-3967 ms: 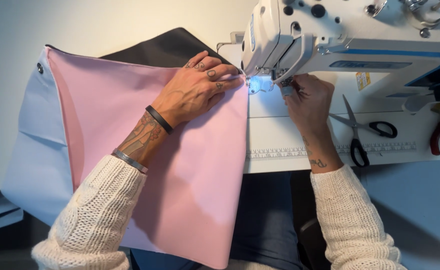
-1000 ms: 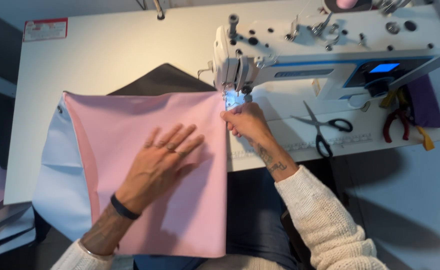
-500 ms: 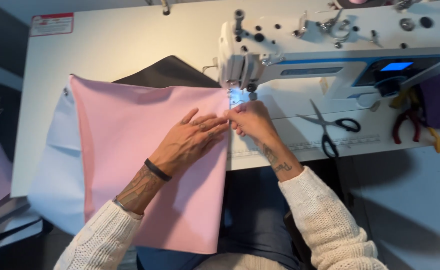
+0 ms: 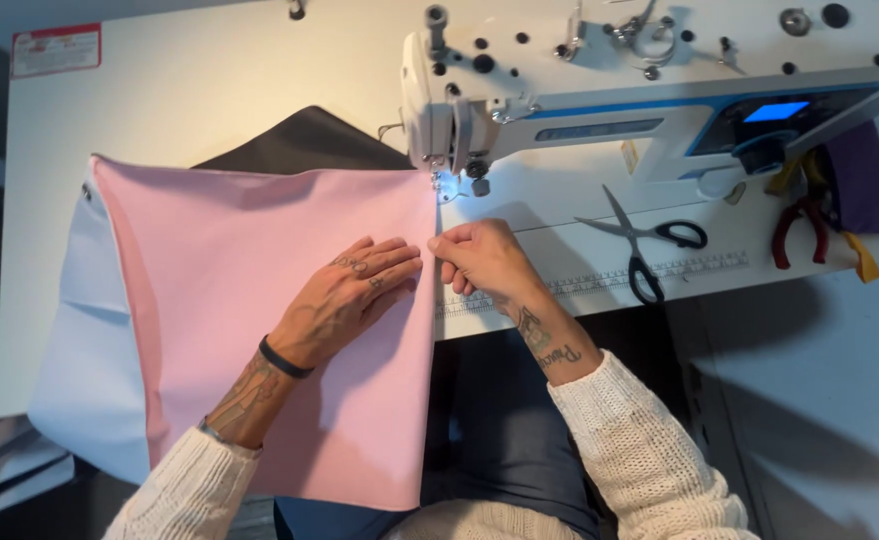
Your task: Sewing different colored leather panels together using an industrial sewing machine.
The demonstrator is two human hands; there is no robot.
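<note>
While the pink fabric panel [image 4: 260, 300] lies flat across the white sewing table [image 4: 190, 90], its right edge runs straight toward the needle area of the industrial sewing machine [image 4: 600, 90] at the far side. Left hand [image 4: 350, 295]: palm down on the panel, fingers extended and close together, pressing the cloth just left of that edge. Right hand [image 4: 480, 262]: fingertips pressed together, pinching the panel's right edge a little nearer than the lit presser foot [image 4: 450, 185].

Judgement on technique: the edge should stay parallel to the printed ruler strip [image 4: 610, 280] and flat, without puckers; light, even pressure from the left palm and a shallow pinch from the right would let the cloth slide rather than drag. Fingertips are best kept on the near side of the foot.

Edges and room: a pale blue layer [image 4: 75, 330] sticks out past the panel's left side, and a black fabric piece [image 4: 305, 140] lies under its far edge. The near part of the panel overhangs the table toward the lap. Black-handled scissors [image 4: 650, 245] lie well to the right of the right hand; red-handled pliers [image 4: 800, 225] sit farther right. Bare table opens far-left of the panel.
</note>
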